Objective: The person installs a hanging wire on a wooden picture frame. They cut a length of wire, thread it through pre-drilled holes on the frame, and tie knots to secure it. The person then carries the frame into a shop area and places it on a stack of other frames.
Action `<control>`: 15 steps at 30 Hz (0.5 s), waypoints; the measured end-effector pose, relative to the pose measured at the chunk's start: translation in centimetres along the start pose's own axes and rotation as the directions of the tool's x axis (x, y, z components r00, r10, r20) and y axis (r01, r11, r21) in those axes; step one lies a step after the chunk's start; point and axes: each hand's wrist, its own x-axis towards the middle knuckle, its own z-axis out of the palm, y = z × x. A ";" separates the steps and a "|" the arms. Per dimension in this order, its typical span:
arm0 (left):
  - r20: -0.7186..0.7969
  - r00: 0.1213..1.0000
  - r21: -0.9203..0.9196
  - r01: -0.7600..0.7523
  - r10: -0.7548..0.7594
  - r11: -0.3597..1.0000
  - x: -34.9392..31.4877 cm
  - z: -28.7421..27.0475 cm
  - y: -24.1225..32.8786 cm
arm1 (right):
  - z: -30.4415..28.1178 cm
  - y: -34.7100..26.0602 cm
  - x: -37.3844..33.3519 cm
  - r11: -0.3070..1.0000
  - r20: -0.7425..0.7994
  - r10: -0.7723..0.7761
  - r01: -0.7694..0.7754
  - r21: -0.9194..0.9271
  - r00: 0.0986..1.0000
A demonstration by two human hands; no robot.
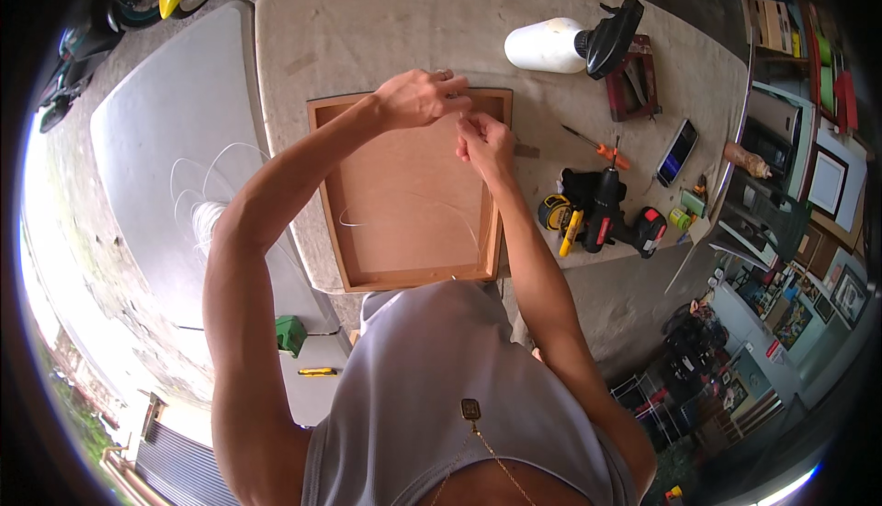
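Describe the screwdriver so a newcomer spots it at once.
On the cloth-covered table, find the wooden frame, then look right, past the right hand. The screwdriver lies by the tip of the black drill, its thin shaft pointing mostly left. Its orange handle sets it apart from the drill and the yellow-and-black tape measure nearer the person.

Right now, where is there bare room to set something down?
Free: the cloth beyond the wooden frame, left of the spray bottle; also the grey table beyond the white coil. Crowded: the cloth's right side, with drill, tape measure, screwdriver and phone.
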 end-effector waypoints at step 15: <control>0.060 0.900 -0.491 0.404 -0.433 0.772 -0.9 -1.6 -0.4 | 0.7 -0.8 0.8 0.995 0.006 -0.014 0.015 -0.095 1.000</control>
